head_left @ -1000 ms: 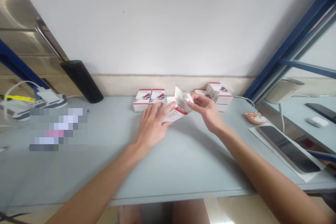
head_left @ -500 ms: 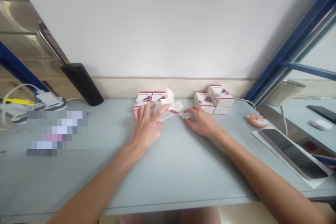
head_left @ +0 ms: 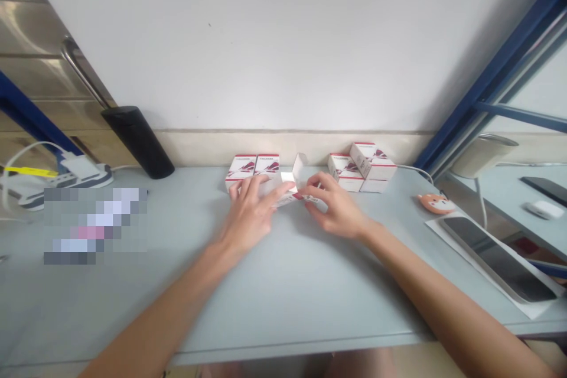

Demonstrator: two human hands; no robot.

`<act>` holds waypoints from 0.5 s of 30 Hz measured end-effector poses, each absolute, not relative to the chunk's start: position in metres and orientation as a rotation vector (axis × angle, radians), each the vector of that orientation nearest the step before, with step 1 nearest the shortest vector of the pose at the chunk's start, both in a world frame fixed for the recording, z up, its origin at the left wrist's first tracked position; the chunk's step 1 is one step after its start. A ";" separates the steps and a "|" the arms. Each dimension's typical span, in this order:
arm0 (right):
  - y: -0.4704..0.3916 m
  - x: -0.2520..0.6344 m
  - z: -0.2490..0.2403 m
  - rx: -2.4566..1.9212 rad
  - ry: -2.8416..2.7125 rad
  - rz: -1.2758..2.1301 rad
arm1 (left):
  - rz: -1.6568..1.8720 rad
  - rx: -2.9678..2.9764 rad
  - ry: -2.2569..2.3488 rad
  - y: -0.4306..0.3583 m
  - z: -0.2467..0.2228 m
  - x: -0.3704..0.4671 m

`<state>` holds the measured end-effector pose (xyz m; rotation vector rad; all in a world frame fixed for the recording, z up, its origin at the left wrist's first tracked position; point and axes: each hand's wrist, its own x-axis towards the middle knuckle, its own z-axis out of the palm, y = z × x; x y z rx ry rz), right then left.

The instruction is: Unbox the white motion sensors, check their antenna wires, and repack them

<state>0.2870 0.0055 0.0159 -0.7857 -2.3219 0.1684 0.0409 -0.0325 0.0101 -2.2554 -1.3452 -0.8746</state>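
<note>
A small white carton with red trim lies on its side on the desk, its end open towards my right hand. One white flap stands up from that end. My left hand is wrapped over the carton and keeps it on the desk. At the open end, my right hand pinches a small whitish item between thumb and fingers. The fingers hide much of it, so its kind does not show. I cannot tell whether it is partly inside the carton.
Behind my left hand are two closed cartons. More cartons are stacked at the back right. A black cylinder and a power strip stand left; an orange animal-faced object and a phone lie right.
My right hand has moved slightly left with the whitish item, up to the carton's open end. The raised flap has shifted right, and the side flaps no longer stick out visibly.
</note>
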 end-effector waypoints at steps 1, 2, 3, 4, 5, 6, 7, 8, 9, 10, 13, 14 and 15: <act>0.006 0.287 0.016 -0.789 -2.325 0.167 | -0.875 -2.255 -1.340 -0.032 0.010 0.041; 0.006 0.288 0.016 -0.789 -2.322 0.160 | -0.876 -2.259 -1.338 -0.032 0.011 0.041; 0.005 0.287 0.017 -0.782 -2.311 0.155 | -0.882 -2.261 -1.336 -0.032 0.011 0.041; 0.005 0.287 0.018 -0.767 -2.286 0.164 | -0.892 -2.264 -1.335 -0.032 0.011 0.042; 0.004 0.286 0.019 -0.751 -2.251 0.190 | -0.906 -2.267 -1.332 -0.032 0.011 0.042; 0.003 0.285 0.019 -0.740 -2.209 0.229 | -0.923 -2.267 -1.328 -0.031 0.011 0.042; 0.002 0.284 0.020 -0.734 -2.169 0.269 | -0.940 -2.267 -1.319 -0.031 0.010 0.042; 0.002 0.283 0.020 -0.729 -2.141 0.295 | -0.951 -2.267 -1.308 -0.031 0.010 0.042; 0.003 0.282 0.019 -0.726 -2.134 0.298 | -0.955 -2.269 -1.296 -0.031 0.010 0.042; 0.004 0.282 0.019 -0.729 -2.141 0.275 | -0.954 -2.271 -1.281 -0.031 0.010 0.042; 0.009 0.282 0.015 -0.790 -2.172 0.162 | -0.927 -2.286 -1.226 -0.031 0.011 0.042; 0.010 0.283 0.015 -0.830 -2.174 0.128 | -0.924 -2.292 -1.204 -0.032 0.012 0.041; 0.011 0.283 0.014 -0.869 -2.175 0.094 | -0.927 -2.299 -1.182 -0.032 0.013 0.041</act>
